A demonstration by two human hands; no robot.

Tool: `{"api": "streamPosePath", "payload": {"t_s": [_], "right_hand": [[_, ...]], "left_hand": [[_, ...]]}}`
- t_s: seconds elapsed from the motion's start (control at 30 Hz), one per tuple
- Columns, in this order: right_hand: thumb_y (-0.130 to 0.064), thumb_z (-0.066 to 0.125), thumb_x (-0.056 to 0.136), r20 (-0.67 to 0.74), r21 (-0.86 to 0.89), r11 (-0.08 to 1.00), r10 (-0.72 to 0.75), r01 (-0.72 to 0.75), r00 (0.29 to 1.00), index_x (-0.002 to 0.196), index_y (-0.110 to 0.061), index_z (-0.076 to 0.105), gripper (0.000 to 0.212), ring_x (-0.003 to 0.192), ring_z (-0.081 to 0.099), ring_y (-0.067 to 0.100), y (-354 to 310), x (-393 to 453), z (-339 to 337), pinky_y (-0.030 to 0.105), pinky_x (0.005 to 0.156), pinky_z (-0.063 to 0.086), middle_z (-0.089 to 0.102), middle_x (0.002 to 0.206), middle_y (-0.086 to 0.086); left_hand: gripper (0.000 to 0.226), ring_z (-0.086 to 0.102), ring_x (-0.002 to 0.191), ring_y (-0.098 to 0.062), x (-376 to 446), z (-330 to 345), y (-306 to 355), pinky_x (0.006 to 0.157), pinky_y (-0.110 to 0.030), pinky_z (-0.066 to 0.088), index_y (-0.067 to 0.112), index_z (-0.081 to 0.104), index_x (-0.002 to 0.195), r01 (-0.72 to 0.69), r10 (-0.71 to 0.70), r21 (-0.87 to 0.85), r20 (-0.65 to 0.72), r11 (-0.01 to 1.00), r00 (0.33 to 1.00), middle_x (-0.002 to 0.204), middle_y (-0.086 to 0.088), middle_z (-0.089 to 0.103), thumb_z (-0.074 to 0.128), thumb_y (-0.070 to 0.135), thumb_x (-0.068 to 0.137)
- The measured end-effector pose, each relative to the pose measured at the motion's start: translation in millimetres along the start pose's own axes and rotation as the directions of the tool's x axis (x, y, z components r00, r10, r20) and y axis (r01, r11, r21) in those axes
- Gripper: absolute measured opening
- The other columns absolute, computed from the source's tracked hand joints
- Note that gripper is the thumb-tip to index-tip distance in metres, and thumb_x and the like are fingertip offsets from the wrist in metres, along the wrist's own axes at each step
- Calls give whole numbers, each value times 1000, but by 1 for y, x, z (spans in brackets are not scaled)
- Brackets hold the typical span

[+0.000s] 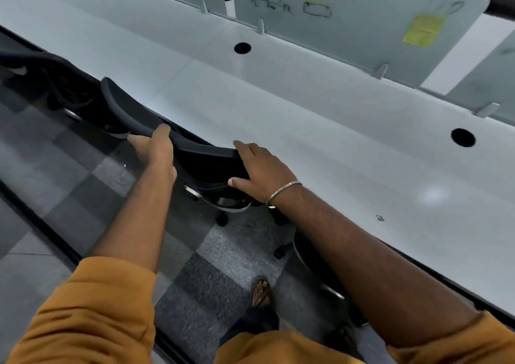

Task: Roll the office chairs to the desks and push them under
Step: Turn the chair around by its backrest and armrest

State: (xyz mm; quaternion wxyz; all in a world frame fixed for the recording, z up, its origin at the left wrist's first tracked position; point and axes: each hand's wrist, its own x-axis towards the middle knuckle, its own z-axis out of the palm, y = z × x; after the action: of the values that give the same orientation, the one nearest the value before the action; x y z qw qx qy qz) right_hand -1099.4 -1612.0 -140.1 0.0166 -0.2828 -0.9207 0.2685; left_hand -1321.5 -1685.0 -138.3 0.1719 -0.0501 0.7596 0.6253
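- While mustard sleeves (92, 316) are filling the 6 o'clock edge, a sandalled foot (261, 292) is standing on the grey carpet tiles (211, 266).
- At 9 o'clock of centre, the left hand (156, 149) is gripping the black office chair (195, 151) backrest's top edge, fingers curled over it.
- Toward 3 o'clock from it, the right hand (262, 170), wearing a metal bangle (282, 192), is resting on the backrest's corner, fingers fairly straight.
- Most of the chair is sitting beneath the white desk (306, 129), backrest touching its edge.
- At 12 o'clock, a divider panel (362, 29) is carrying yellow sticky notes (422, 29).
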Motion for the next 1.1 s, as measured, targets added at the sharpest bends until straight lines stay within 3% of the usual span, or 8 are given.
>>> {"api": "streamPosePath", "payload": {"t_s": [0.07, 0.13, 0.33, 0.73, 0.8, 0.9, 1.03, 1.1], "right_hand": [[-51, 64, 95, -38, -51, 998, 47, -49, 998, 130, -21, 51, 48, 108, 61, 31, -4, 25, 6, 40, 80, 49, 64, 118, 4], [-55, 64, 93, -76, -105, 992, 62, -69, 995, 106, -24, 51, 36, 90, 62, 29, -10, 41, 9, 36, 67, 38, 65, 97, -1], [-50, 67, 91, -146, 2, 1000, -21, 21, 989, 100, -27, 55, 28, 82, 60, 25, -33, 73, 28, 36, 64, 37, 57, 85, -9], [-53, 71, 88, -192, 91, 995, 68, -51, 979, 112, -28, 56, 37, 95, 54, 20, -42, 53, 40, 37, 69, 47, 53, 104, -8], [-51, 72, 88, -207, 83, 994, 85, -69, 975, 131, -32, 53, 50, 108, 53, 25, -46, 44, 40, 39, 79, 49, 52, 119, -3], [-49, 68, 90, -212, 25, 995, 96, -93, 972, 158, -34, 29, 79, 133, 46, 33, -48, 21, 48, 46, 101, 48, 40, 150, 6], [-46, 65, 93, -202, 83, 990, 129, -114, 971, 165, -32, -2, 99, 158, 14, 29, -31, -37, 63, 44, 125, 23, 11, 172, 8], [-42, 64, 95, -191, 93, 987, 147, -131, 971, 166, -28, -2, 98, 159, 11, 28, -19, -63, 64, 45, 128, 21, 7, 173, 7]], "left_hand": [[76, 63, 115, -24, 18, 2, 8, 103, -38, 53, 9, 34, 150, -9, 8, -18, -34, 1000, 999, 139, -9, 58, 64, 13, 80], [86, 61, 120, -25, 32, 1, 14, 106, -38, 51, 10, 28, 156, -14, 13, -38, -10, 999, 1000, 143, -9, 55, 59, 5, 76], [104, 58, 128, -25, 83, -13, 28, 112, -46, 49, 12, 27, 159, 7, -6, -53, 32, 999, 999, 150, -9, 51, 57, 6, 60], [97, 59, 126, -23, 73, -22, 19, 109, -36, 50, 10, 22, 161, -56, 60, -46, 77, 997, 995, 152, -11, 49, 59, 2, 71], [94, 61, 123, -21, 70, -25, 15, 108, -37, 51, 11, 23, 161, -69, 72, -37, 84, 997, 994, 149, -9, 52, 60, 6, 74], [87, 61, 122, -19, 61, -33, 7, 107, -31, 49, 14, 24, 161, -97, 96, -3, 84, 995, 992, 147, -6, 54, 64, 19, 84], [78, 59, 123, -16, 34, -42, -11, 102, -29, 50, 20, 40, 155, -102, 102, 0, 50, 995, 994, 145, 0, 56, 62, 58, 91], [56, 65, 104, -16, 5, -46, -35, 78, -31, 56, 25, 55, 135, -81, 86, -58, 92, 995, 992, 127, 1, 64, 52, 65, 96]]}}
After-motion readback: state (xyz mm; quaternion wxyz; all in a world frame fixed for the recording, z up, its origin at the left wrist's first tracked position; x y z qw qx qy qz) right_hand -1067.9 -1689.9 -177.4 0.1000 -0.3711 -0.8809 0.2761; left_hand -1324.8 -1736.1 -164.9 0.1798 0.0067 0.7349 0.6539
